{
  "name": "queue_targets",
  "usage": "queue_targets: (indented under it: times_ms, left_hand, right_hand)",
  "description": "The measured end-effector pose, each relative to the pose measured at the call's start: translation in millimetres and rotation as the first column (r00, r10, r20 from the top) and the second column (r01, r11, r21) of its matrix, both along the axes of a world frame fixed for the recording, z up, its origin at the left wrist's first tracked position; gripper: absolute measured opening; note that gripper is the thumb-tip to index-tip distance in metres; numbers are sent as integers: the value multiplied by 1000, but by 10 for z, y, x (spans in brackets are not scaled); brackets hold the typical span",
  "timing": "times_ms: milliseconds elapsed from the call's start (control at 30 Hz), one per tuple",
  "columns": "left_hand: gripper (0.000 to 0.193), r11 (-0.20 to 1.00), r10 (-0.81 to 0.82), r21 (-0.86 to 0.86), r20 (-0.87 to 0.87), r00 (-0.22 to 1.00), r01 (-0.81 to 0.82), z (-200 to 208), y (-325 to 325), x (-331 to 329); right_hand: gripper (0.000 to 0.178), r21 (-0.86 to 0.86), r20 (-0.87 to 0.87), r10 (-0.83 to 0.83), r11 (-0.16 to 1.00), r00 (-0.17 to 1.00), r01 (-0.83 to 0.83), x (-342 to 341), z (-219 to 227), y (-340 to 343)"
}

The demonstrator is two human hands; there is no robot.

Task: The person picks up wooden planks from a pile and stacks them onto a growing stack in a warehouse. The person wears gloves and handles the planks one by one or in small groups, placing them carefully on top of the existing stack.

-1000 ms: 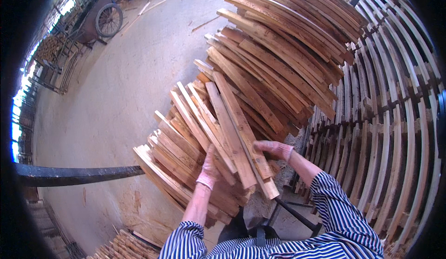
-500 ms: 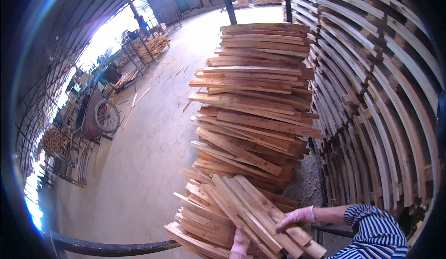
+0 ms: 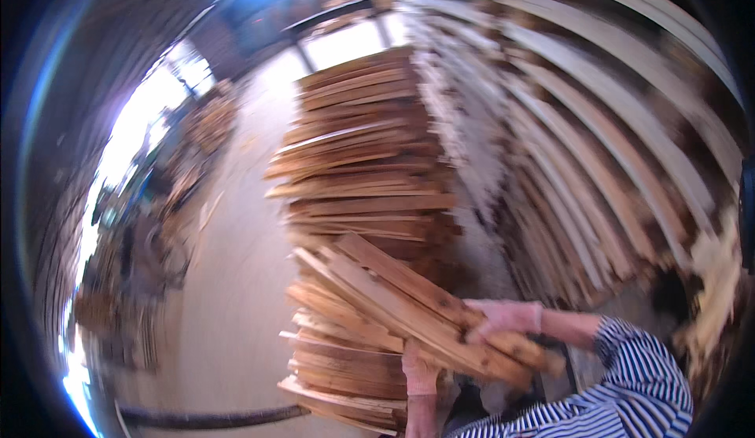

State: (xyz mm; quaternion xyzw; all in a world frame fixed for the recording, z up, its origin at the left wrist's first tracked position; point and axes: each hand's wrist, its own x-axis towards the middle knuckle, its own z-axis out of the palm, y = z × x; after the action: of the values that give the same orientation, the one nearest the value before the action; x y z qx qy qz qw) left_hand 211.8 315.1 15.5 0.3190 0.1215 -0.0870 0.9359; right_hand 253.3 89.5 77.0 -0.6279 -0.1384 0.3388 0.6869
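The right hand [image 3: 503, 318] is gripping the top of a bundle of wooden slats [image 3: 409, 296] from above, and the left hand [image 3: 421, 371] is pressing up from beneath, apparently closed on it. The bundle is overhanging a low slat pile [image 3: 346, 367], with the tall stack [image 3: 362, 163] just behind. Open concrete floor [image 3: 236, 281] is lying to the left, racked slats [image 3: 598, 163] crowding the right.

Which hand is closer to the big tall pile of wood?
Left. The left hand sits under the slanted boards, right beside the tall wood pile. The right hand rests on top of those boards, farther out to the right.
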Motion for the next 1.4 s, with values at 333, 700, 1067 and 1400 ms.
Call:
queue_targets:
  times_ms: [333, 700, 1067, 1400]
  left_hand:
    - [66, 924, -370, 1, 250, 895, 382, 1101, -1621, -1143]
    - [58, 315, -942, 893, 335, 7, -321, -242, -2526, -463]
    - [65, -10, -983, 850, 86, -159, 526, 1251, -4999, -1479]
    - [59, 8, -975, 968, -48, -216, -252, 1775, -7630, -875]
  right_hand:
    - [97, 11, 362, -392, 909, 846, 417, -1954, 1232, -1591]
    - [115, 163, 131, -719, 695, 683, 700, -3002, 369, -2474]
    - [91, 318, 223, -975, 83, 11, 945, -4146, 474, -3662]
    - [120, -597, 569, -805, -545, -168, 589, -2873, 972, -6111]
